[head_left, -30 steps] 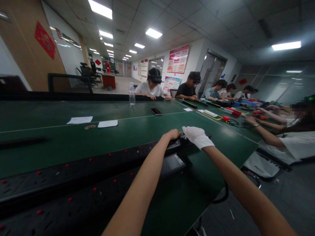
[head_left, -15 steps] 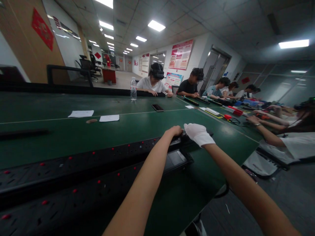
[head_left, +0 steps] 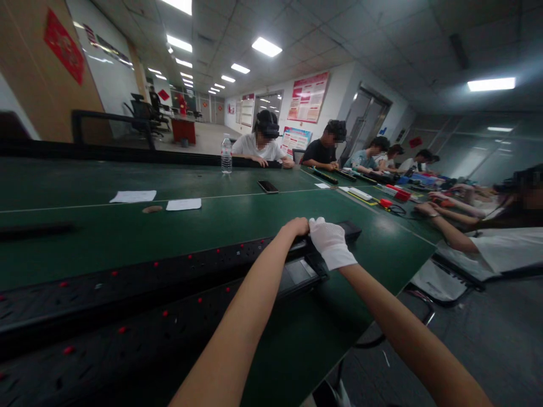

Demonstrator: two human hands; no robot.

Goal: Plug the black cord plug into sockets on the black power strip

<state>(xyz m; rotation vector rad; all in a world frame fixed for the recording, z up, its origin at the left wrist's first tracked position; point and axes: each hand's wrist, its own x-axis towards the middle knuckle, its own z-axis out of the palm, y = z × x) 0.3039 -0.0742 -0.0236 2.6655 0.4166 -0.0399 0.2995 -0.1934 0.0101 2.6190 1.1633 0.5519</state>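
Observation:
Two long black bars with red dots lie side by side across the green table (head_left: 220, 217). Near the right end of the far bar (head_left: 139, 272), my bare left hand (head_left: 298, 227) is closed at its edge; what its fingers hold is hidden. My right hand (head_left: 328, 240), in a white glove, touches the left one, its fingers bent together over the same end. Anything between those fingers is too small to see. The near bar (head_left: 186, 311) ends in a grey rectangular panel (head_left: 300, 271) just below my hands.
Beyond my hands are a phone (head_left: 268, 186), a water bottle (head_left: 226, 154) and two white papers (head_left: 184, 204). A white power strip (head_left: 360, 194) lies farther right. Several people sit around the table; a co-worker's arm (head_left: 453, 230) reaches in at the right.
My right hand has moved left and closer against my left hand, baring the black end piece of the far bar. The whole view has shifted slightly.

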